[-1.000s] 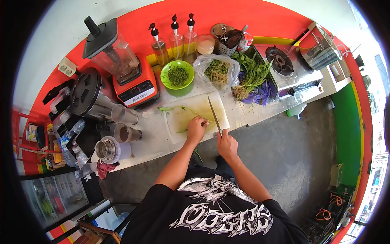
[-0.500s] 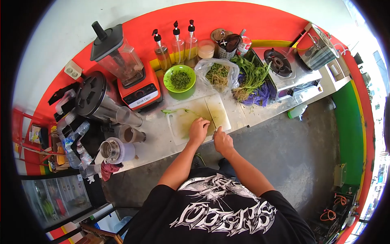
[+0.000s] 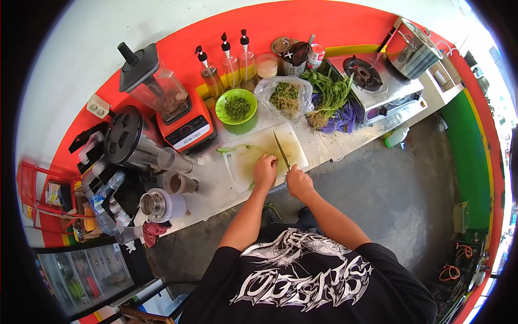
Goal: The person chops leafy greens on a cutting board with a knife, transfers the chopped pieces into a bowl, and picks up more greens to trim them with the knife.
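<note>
On the white cutting board (image 3: 243, 175), my left hand (image 3: 265, 171) is closed over the end of a thin green stem (image 3: 237, 148) that lies toward the left. My right hand (image 3: 299, 182) grips the handle of a long knife (image 3: 281, 149), its blade over the board just right of my left fingers. Behind the board sits a green bowl (image 3: 220, 111) of chopped greens (image 3: 237, 108). A clear plastic bag (image 3: 261, 97) with rooted greens is right of the bowl, and a leafy bunch (image 3: 330, 92) lies on purple wrapping (image 3: 342, 120).
Left of the board are a red blender (image 3: 188, 129), a large lidded pitcher (image 3: 123, 139), plastic cups (image 3: 175, 183) and a metal-topped jar (image 3: 171, 205). Pump bottles (image 3: 230, 67) line the wall. A gas stove (image 3: 386, 94) with a steel pot (image 3: 413, 54) stands at the right.
The knife blade, turned nearly edge-on half a second ago, now shows its flat side and is tilted up-left. My left hand stays at the stem. The whole view has shifted slightly.
</note>
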### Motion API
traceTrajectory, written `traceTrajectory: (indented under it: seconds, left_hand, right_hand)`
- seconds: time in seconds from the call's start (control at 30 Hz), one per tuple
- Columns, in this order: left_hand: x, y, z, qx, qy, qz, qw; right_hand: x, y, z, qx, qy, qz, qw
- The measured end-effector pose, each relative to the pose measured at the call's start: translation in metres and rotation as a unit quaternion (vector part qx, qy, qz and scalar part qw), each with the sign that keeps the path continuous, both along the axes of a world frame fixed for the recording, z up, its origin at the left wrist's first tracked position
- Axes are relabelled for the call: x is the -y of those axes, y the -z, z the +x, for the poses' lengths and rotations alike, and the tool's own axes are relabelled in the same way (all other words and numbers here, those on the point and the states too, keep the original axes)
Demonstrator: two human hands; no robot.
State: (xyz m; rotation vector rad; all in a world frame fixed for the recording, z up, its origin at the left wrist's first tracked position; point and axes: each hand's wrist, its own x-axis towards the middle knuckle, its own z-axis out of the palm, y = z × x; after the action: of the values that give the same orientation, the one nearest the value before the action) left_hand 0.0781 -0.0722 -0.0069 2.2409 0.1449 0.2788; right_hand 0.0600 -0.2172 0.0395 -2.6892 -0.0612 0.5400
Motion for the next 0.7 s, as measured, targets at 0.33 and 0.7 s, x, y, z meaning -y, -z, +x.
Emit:
traceTrajectory:
  seconds: [0.33,0.7]
  left_hand:
    - [0.004,-0.003,-0.003,0.014,-0.012,0.058,0.998]
    - [-0.054,-0.015,-0.018,0.035,-0.091,0.146,0.984]
  right_hand:
    - [-0.015,0.016,0.001,0.032,-0.012,-0.035,0.999]
    - [-0.017,0.015,0.024,-0.001,0.008,0.042,0.999]
